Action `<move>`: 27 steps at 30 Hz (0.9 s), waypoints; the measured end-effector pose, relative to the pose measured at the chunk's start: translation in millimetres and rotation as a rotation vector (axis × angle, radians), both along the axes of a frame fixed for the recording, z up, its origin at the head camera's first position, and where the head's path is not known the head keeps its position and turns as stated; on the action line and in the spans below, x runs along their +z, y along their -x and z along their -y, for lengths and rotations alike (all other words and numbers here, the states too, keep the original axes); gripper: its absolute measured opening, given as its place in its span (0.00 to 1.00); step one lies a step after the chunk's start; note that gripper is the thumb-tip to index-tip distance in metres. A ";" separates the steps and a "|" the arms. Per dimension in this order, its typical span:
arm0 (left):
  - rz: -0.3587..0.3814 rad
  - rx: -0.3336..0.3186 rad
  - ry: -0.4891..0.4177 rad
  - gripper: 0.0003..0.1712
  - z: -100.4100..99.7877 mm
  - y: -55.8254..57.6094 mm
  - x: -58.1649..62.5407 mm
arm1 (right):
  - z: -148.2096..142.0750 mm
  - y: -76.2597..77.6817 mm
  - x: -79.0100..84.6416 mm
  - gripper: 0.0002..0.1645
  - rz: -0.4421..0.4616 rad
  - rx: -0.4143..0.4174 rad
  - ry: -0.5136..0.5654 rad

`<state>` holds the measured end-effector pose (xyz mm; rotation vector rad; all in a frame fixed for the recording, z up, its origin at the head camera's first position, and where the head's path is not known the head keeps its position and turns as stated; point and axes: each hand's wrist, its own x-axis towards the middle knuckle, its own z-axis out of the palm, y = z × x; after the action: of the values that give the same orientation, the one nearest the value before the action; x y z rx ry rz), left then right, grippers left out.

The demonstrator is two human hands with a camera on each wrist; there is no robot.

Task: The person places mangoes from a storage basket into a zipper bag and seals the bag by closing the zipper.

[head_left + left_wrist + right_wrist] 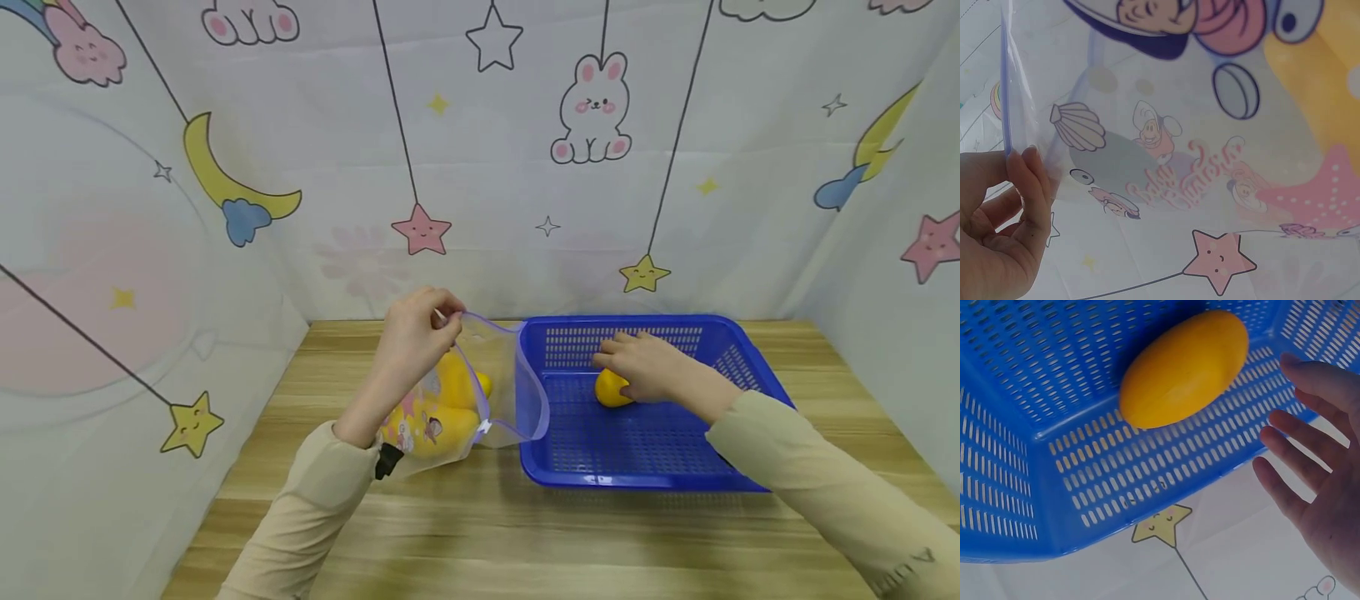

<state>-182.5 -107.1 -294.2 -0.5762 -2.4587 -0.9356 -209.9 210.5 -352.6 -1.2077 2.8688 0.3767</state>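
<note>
My left hand [422, 327] pinches the lilac rim of a clear printed zip bag [501, 354], holding its mouth open toward the basket. Yellow fruits [442, 429] that look like mangoes lie inside the bag. In the left wrist view, thumb and fingers of the left hand [1016, 228] grip the bag's edge. My right hand [641, 365] is over a blue basket [645, 482], close above a single yellow mango [611, 390]. The right wrist view has this hand [1329, 465] with fingers spread, a gap between them and the mango [1185, 370], which lies against the basket wall.
The basket stands on a wood-grain table [465, 542], right beside the bag's mouth. A white slider [484, 426] sits on the bag's rim. Behind and at both sides hangs a white cloth [487, 167] printed with stars, moons and rabbits.
</note>
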 end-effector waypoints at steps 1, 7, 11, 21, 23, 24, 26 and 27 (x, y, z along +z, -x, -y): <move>-0.002 0.002 -0.001 0.05 -0.2 -0.1 0.4 | -0.6 1.8 -2.3 0.29 0.001 0.002 -0.016; 0.002 0.000 -0.004 0.05 -0.1 -0.2 0.5 | -2.8 10.5 -15.3 0.31 -0.005 0.048 -0.036; 0.007 -0.002 0.005 0.05 0.4 -0.6 -0.3 | -1.4 15.3 -23.9 0.32 0.006 0.044 -0.057; 0.042 -0.001 0.017 0.06 0.6 -2.9 -2.3 | 0.4 20.7 -39.6 0.33 0.031 -0.014 -0.109; 0.044 0.000 0.026 0.06 0.2 -2.7 -2.6 | 1.0 21.2 -41.6 0.34 0.035 -0.022 -0.125; 0.045 -0.001 0.029 0.07 -0.1 -2.8 -2.6 | 1.3 21.4 -42.3 0.34 0.039 -0.028 -0.133; 0.046 -0.001 0.034 0.07 -0.3 -2.5 -2.9 | 1.6 21.5 -43.6 0.34 0.040 -0.035 -0.150; 0.047 -0.002 0.033 0.07 -0.6 -2.4 -2.9 | 1.4 21.6 -44.4 0.34 0.039 -0.039 -0.157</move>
<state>-180.1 -106.5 -297.1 -0.5742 -2.5200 -0.9206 -231.5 209.2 -397.0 -1.1190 2.7649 0.5596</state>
